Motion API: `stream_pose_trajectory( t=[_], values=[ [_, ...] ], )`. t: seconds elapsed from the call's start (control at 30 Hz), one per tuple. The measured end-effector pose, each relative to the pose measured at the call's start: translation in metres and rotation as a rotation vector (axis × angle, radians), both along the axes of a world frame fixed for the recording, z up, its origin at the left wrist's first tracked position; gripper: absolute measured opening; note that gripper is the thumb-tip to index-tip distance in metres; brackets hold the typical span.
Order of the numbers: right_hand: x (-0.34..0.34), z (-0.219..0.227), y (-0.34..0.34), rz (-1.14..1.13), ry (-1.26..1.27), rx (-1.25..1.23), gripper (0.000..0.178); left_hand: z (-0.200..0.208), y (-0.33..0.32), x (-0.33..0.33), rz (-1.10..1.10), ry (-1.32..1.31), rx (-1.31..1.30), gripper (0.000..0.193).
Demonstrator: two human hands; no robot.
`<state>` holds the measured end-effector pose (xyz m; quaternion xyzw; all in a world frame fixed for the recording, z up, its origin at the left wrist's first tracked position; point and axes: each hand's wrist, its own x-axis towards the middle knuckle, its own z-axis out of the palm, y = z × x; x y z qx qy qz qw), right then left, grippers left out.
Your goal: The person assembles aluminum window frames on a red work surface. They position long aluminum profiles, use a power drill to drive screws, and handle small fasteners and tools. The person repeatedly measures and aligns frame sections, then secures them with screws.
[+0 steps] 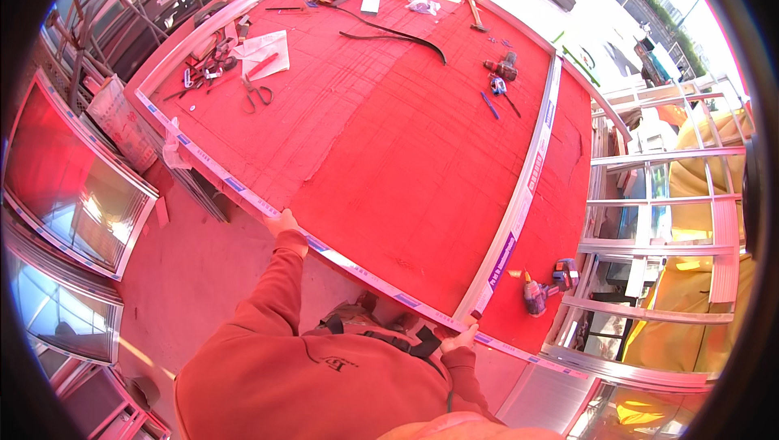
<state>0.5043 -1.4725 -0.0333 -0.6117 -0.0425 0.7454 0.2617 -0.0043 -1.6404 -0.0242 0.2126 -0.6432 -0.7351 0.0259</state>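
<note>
A large metal frame (369,276), its rails covered in white film with blue marks, lies on a red-covered worktable (365,172). One crossbar (519,197) runs from the near rail to the far right one. My left hand (281,221) is closed over the near rail, left of my body. Farther right, my right hand (460,339) grips that same rail beside the crossbar's near end; part of its fingers is hidden. A cordless drill (537,294) lies on the table to the right of the crossbar.
Another drill (501,67), scissors (256,98), a hammer (476,17) and black rubber strips (398,34) lie on the table. A pile of small tools (215,59) is at the left. Glazed panels (81,188) stand left; metal frames (665,245) are stacked right.
</note>
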Motion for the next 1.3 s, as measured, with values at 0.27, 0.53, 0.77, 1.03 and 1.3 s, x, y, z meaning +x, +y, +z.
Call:
stream_pose_trajectory(
  t=[0.27, 0.53, 0.77, 1.03, 1.3],
  values=[
    [0.025, 0.006, -0.017, -0.118, -0.036, 0.030, 0.094, 0.053, 0.005, 0.021, -0.041, -0.031, 0.041, 0.078],
    [0.098, 0.018, -0.050, -0.369, -0.081, 0.049, 0.100, 0.089, 0.056, 0.077, -0.303, 0.530, -0.917, 0.068],
    [0.208, 0.013, -0.102, -0.553, -0.089, 0.046, 0.095, 0.103, 0.170, 0.220, -0.706, 0.705, -0.474, 0.065],
    [0.360, -0.017, -0.179, -0.864, -0.056, -0.001, 0.074, 0.073, 0.228, 0.425, -1.105, 0.727, -0.390, 0.061],
    [0.479, -0.050, -0.215, -1.038, -0.210, -0.093, 0.065, 0.041, 0.316, 0.591, -1.373, 0.747, -0.247, 0.060]
  ],
)
